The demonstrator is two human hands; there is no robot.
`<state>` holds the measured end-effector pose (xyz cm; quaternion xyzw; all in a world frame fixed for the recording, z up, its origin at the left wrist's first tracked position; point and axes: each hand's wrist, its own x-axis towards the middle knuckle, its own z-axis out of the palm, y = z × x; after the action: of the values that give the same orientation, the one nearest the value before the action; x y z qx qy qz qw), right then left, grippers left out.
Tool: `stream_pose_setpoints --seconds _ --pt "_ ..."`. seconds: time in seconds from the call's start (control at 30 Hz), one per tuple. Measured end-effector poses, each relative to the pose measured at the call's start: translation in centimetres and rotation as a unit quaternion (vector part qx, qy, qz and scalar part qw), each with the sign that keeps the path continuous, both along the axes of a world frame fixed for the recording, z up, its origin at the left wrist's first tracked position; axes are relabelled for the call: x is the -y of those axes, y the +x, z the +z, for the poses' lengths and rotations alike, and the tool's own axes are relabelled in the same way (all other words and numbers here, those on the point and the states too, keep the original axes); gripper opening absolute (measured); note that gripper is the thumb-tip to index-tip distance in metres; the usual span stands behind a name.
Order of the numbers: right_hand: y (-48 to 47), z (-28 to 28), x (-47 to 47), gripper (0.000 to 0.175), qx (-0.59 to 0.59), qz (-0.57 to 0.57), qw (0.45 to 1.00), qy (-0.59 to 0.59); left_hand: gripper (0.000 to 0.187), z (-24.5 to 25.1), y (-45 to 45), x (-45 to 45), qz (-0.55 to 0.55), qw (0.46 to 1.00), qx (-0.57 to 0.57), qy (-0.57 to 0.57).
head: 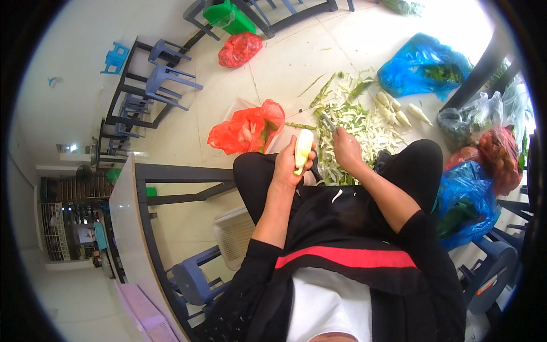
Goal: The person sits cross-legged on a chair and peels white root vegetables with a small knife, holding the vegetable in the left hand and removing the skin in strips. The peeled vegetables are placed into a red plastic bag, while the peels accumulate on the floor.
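Observation:
My left hand (pixel 289 164) is wrapped around a pale, peeled vegetable stem (pixel 304 147), thick at the top and yellow-green near its lower tip. To its right, my right hand (pixel 346 147) grips a metal peeler or small knife (pixel 329 123); its exact kind is hard to tell. The tool is apart from the stem, over a heap of white and green peelings (pixel 357 124) on the floor. Several whitish stems (pixel 389 109) lie at the heap's right edge. Left of my hands, an orange-red plastic bag (pixel 248 130) with pale pieces rests on a light basket.
Blue bags of greens (pixel 421 70) and a red bag (pixel 500 158) are on the right. A red net bag (pixel 240 49) sits near a green bin (pixel 228 17). At left are a table (pixel 141 239), a blue-grey stool (pixel 192 275) and an empty-looking beige basket (pixel 235 237).

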<state>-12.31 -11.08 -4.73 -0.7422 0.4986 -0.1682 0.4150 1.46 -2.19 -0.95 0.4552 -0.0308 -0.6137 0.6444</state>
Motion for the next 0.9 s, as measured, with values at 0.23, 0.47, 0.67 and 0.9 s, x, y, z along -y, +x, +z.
stream_pose_setpoints --seconds 0.23,0.47,0.67,0.9 --pt "-0.7 0.6 -1.3 0.012 0.123 0.208 0.943 -0.229 0.033 0.2 -0.6 0.2 0.01 0.99 0.142 0.022" --pt "-0.3 0.8 -0.3 0.016 0.09 0.022 0.994 -0.064 0.035 0.2 0.1 0.0 0.057 0.998 0.019 -0.01" --pt "-0.3 -0.7 -1.6 0.013 0.076 0.105 0.973 -0.191 0.037 0.3 -1.4 0.2 0.046 0.995 0.091 0.02" --pt "0.2 -1.4 -0.7 0.017 0.102 0.02 0.993 -0.048 0.041 1.4 -0.4 0.5 0.032 0.998 0.046 0.003"
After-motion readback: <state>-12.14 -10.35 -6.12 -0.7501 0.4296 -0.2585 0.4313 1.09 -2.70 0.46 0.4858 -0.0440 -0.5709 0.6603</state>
